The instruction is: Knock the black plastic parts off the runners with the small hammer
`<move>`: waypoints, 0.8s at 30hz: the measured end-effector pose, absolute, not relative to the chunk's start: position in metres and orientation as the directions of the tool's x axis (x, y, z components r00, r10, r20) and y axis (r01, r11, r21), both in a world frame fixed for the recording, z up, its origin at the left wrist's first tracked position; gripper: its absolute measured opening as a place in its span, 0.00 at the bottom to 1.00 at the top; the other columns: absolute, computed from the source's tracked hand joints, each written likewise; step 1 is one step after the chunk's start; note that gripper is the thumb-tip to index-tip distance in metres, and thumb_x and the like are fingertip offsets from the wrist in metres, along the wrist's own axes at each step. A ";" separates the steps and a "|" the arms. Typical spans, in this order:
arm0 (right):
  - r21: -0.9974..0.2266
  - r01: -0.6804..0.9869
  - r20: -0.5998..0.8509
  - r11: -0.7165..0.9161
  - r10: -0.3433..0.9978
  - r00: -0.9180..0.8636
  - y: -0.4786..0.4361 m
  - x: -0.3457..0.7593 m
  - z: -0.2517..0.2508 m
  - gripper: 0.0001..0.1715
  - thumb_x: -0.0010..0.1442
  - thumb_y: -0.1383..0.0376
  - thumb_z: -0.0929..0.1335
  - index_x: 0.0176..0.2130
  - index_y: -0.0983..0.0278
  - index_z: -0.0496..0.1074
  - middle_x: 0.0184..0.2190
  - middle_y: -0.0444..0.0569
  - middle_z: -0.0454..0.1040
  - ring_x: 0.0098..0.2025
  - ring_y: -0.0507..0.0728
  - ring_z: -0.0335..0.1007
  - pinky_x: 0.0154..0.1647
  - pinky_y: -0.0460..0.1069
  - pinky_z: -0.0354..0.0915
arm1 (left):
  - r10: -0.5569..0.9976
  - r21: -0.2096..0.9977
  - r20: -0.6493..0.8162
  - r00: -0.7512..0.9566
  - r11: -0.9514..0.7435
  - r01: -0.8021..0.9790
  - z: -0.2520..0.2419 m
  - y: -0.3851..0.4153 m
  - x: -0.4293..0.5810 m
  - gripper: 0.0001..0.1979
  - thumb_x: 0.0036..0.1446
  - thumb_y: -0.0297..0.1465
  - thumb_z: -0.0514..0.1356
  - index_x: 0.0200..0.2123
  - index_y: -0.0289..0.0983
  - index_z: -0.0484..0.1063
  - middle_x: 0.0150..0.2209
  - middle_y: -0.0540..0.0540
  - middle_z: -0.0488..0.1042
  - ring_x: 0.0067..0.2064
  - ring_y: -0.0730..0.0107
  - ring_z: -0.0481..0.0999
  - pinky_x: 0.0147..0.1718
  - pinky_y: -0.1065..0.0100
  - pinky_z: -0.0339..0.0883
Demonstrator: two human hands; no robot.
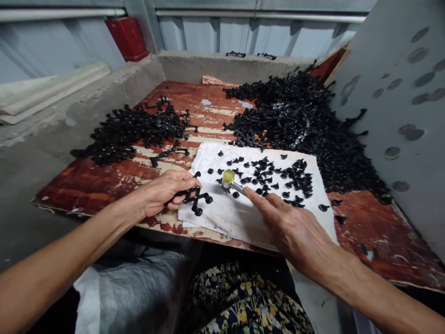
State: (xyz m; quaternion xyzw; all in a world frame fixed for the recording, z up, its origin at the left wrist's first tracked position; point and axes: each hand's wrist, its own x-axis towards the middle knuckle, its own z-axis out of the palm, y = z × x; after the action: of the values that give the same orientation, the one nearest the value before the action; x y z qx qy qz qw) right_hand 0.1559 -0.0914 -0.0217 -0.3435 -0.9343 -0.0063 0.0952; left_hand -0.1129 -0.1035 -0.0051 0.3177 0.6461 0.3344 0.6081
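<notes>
My left hand (pixel 168 191) is closed around a black jointed bracket (pixel 195 197) with round knobs on its arm ends, held over the left edge of a white cloth (pixel 215 218). In my right hand (pixel 283 218) is the metal handle of a small hammer, the index finger stretched along it. The hammer's head (pixel 228 177), with a yellow face, is over the cloth, just right of the bracket. Many small black knobs (pixel 267 174) lie scattered on the cloth, mostly to its right. The hammer's grip end is hidden in my palm.
A heap of black brackets (pixel 139 127) lies on the left of the worn red-brown board (pixel 205 116). A larger black pile (pixel 292 111) covers the back right, beside a grey spotted panel (pixel 399 93). A low concrete ledge (pixel 208 67) and red box (pixel 128 39) stand behind.
</notes>
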 end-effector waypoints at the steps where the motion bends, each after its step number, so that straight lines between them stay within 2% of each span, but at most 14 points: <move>1: -0.045 0.652 0.149 0.757 0.650 -0.745 -0.089 0.151 -0.022 0.40 0.52 0.80 0.59 0.63 0.65 0.62 0.29 0.48 0.71 0.17 0.51 0.60 0.17 0.46 0.55 | 0.815 0.816 -0.577 -0.047 0.578 0.006 -0.006 -0.104 -0.114 0.14 0.44 0.33 0.69 0.29 0.31 0.71 0.19 0.54 0.63 0.14 0.87 0.51 0.12 0.81 0.39; 4: -0.044 0.682 0.074 0.730 0.683 -0.727 -0.082 0.140 -0.024 0.46 0.50 0.80 0.61 0.66 0.60 0.59 0.32 0.49 0.73 0.16 0.50 0.59 0.17 0.45 0.56 | 0.820 0.820 -0.572 -0.007 0.572 0.020 -0.009 -0.106 -0.116 0.17 0.42 0.37 0.70 0.30 0.31 0.72 0.19 0.55 0.62 0.15 0.88 0.50 0.12 0.80 0.39; 6: -0.087 0.683 0.078 0.725 0.689 -0.721 -0.078 0.136 -0.028 0.43 0.54 0.79 0.61 0.67 0.60 0.58 0.33 0.50 0.74 0.17 0.50 0.60 0.18 0.46 0.59 | 0.824 0.824 -0.566 0.017 0.565 0.046 -0.012 -0.106 -0.116 0.19 0.42 0.39 0.70 0.31 0.32 0.71 0.20 0.54 0.63 0.15 0.88 0.49 0.13 0.79 0.38; 8: -0.201 0.661 0.127 0.723 0.688 -0.714 -0.076 0.137 -0.032 0.39 0.57 0.77 0.60 0.66 0.62 0.59 0.34 0.52 0.76 0.21 0.52 0.66 0.22 0.48 0.65 | 0.828 0.827 -0.559 0.038 0.555 0.083 -0.014 -0.104 -0.115 0.20 0.42 0.41 0.70 0.31 0.32 0.72 0.21 0.54 0.64 0.15 0.88 0.49 0.13 0.79 0.38; 10: -0.372 0.604 0.224 0.705 0.700 -0.678 -0.077 0.142 -0.035 0.35 0.59 0.76 0.58 0.64 0.65 0.62 0.38 0.54 0.77 0.29 0.55 0.73 0.30 0.50 0.71 | 0.837 0.835 -0.545 0.051 0.536 0.122 -0.015 -0.102 -0.113 0.20 0.41 0.42 0.70 0.31 0.32 0.72 0.21 0.53 0.65 0.15 0.88 0.49 0.14 0.78 0.36; 12: -0.531 0.524 0.316 0.666 0.729 -0.607 -0.081 0.149 -0.035 0.30 0.62 0.74 0.58 0.62 0.67 0.65 0.40 0.55 0.78 0.35 0.55 0.76 0.37 0.52 0.74 | 0.846 0.841 -0.531 0.053 0.518 0.158 -0.015 -0.100 -0.111 0.20 0.41 0.42 0.70 0.29 0.32 0.72 0.21 0.52 0.64 0.15 0.88 0.49 0.14 0.77 0.36; 14: -0.649 0.474 0.333 0.595 0.783 -0.526 -0.088 0.156 -0.033 0.27 0.64 0.71 0.59 0.60 0.66 0.66 0.37 0.52 0.79 0.33 0.54 0.76 0.38 0.52 0.74 | 0.848 0.838 -0.528 0.047 0.512 0.189 -0.015 -0.097 -0.108 0.20 0.40 0.42 0.69 0.28 0.32 0.72 0.20 0.52 0.64 0.15 0.87 0.48 0.15 0.77 0.37; 18: -0.818 0.429 0.200 0.383 0.889 -0.412 -0.109 0.167 -0.033 0.25 0.66 0.67 0.61 0.60 0.64 0.67 0.28 0.46 0.77 0.28 0.54 0.73 0.35 0.52 0.74 | 0.839 0.819 -0.542 0.036 0.519 0.243 -0.015 -0.094 -0.101 0.19 0.43 0.43 0.67 0.29 0.33 0.73 0.19 0.52 0.63 0.16 0.86 0.48 0.15 0.76 0.37; 21: -0.882 0.388 0.126 0.267 0.928 -0.351 -0.122 0.172 -0.042 0.24 0.66 0.66 0.62 0.60 0.64 0.68 0.28 0.46 0.76 0.30 0.55 0.73 0.34 0.51 0.73 | 0.841 0.809 -0.541 0.031 0.510 0.291 -0.016 -0.093 -0.097 0.18 0.44 0.44 0.66 0.28 0.33 0.73 0.20 0.51 0.64 0.17 0.84 0.51 0.15 0.77 0.37; 24: -0.917 0.350 0.074 0.189 0.946 -0.316 -0.126 0.175 -0.053 0.25 0.66 0.65 0.62 0.60 0.64 0.67 0.26 0.45 0.73 0.28 0.54 0.70 0.29 0.49 0.70 | 0.840 0.805 -0.541 0.048 0.500 0.318 -0.016 -0.093 -0.094 0.17 0.46 0.43 0.65 0.28 0.33 0.72 0.20 0.52 0.64 0.17 0.84 0.51 0.15 0.77 0.37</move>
State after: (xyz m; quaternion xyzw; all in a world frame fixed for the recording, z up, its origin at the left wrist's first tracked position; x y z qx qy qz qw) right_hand 0.1746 -0.1264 -0.0527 -0.4707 -0.6884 0.4290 0.3471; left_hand -0.0936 -0.0928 -0.0155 0.4447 0.6510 0.2283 0.5712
